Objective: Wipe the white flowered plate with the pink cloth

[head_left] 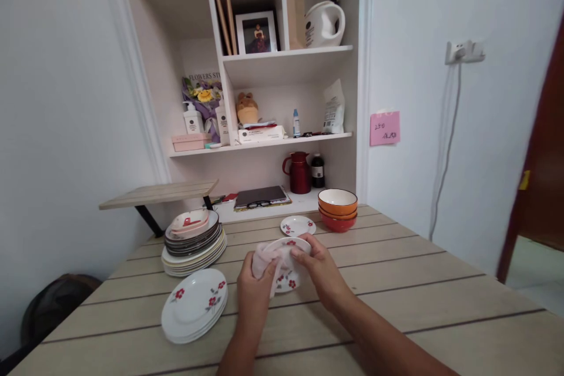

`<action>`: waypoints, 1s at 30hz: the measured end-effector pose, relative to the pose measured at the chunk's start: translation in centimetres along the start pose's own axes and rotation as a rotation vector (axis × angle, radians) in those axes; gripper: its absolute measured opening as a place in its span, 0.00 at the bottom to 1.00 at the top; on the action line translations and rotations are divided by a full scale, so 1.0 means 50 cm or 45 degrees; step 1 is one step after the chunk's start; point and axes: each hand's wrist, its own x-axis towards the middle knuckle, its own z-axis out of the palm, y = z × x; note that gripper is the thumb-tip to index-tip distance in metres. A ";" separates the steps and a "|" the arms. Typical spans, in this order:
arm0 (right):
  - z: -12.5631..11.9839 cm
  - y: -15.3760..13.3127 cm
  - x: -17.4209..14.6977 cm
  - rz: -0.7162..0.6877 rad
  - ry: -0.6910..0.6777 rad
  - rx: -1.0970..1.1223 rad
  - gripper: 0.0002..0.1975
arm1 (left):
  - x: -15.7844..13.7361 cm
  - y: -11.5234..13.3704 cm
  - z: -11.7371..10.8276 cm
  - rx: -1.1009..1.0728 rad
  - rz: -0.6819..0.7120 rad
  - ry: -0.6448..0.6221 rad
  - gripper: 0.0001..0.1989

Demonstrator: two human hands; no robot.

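Over the middle of the table I hold a small white plate (288, 264) with red flowers, tilted toward me. My right hand (319, 267) grips its right edge, thumb on the face and fingers behind. A thin pale pink cloth (265, 261) is bunched in my left hand (255, 282), which is closed and presses it around the plate's left edge. Just beyond, another small flowered plate (298, 225) lies flat on the table. Left of my hands sits a stack of larger flowered plates (194, 305).
At the back left of the wooden table (396, 288) stands a tall stack of mixed plates (194, 247), topped by a pinkish dish (190, 221). Stacked orange and red bowls (338, 210) stand at the back right. Behind are a red jug (299, 173) and white shelves (291, 61).
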 end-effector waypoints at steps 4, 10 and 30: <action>-0.008 -0.001 0.006 -0.032 0.006 -0.206 0.13 | 0.002 -0.011 -0.001 0.076 0.062 -0.036 0.15; -0.031 -0.031 0.011 -0.231 -0.081 -0.739 0.23 | -0.009 -0.025 -0.007 0.276 0.216 -0.073 0.11; -0.037 -0.048 0.005 -0.470 -0.289 -1.103 0.07 | -0.010 -0.022 -0.025 0.456 0.622 -0.060 0.07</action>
